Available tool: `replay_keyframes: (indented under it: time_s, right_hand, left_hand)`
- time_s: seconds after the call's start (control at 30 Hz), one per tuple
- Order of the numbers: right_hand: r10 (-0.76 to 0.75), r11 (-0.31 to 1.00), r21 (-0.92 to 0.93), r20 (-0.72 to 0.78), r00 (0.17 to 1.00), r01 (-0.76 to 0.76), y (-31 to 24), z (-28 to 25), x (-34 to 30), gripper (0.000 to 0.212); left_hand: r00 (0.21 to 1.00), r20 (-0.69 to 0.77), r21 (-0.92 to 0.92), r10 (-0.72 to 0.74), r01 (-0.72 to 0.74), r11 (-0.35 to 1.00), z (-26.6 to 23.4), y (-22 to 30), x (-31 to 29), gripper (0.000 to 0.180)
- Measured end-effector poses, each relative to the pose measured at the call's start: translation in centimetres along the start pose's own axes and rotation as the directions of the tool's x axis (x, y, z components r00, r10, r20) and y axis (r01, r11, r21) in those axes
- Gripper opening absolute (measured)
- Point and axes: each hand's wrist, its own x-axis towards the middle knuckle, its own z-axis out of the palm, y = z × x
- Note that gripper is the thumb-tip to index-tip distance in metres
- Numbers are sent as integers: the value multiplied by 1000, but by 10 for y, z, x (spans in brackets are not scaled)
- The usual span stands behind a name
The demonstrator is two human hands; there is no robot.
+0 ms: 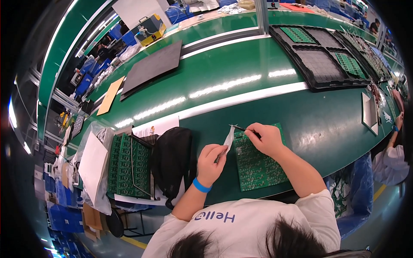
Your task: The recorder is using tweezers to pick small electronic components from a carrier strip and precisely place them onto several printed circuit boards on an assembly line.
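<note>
My left hand (210, 164), with a blue band at the wrist, pinches the lower end of a narrow white strip (229, 137). Between the fingers of my right hand (267, 140) is a thin dark pointed tool (239, 128); its exact kind is too small to tell. The tool's tip meets the upper end of the strip. Below my right hand lies a green circuit board (258, 173), flat on the green table, with rows of small parts. My right hand and forearm cover part of its upper right.
Left of my hands lie a black bag (173, 157) and a rack of upright circuit boards (129, 165). Black trays (316, 64) with some boards stand at the far right. A dark flat panel (152, 69) rests farther back. Another person (391, 159) sits at the right.
</note>
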Motion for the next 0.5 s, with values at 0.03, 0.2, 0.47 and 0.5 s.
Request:
replay_keyframes:
  time_s: [0.03, 0.2, 0.47, 0.5]
  right_hand:
    - [-6, 1000, 10, -11, 1000, 6, -1, 0, -1, 11]
    - [7, 1000, 29, -61, 998, -5, 2, 6, -1, 10]
    - [17, 999, 28, -57, 998, -15, -4, 3, 3, 11]
    - [21, 999, 26, -72, 997, -19, -3, 3, 2, 11]
  left_hand:
    - [1000, -1, -3, -7, 7, 1000, 0, 0, 0, 22]
    - [999, -22, -24, -33, 33, 999, 1, -2, 1, 23]
    - [998, -24, -24, -59, 58, 998, -2, -1, 9, 17]
    - [997, -15, -18, -73, 72, 997, 0, -2, 7, 17]
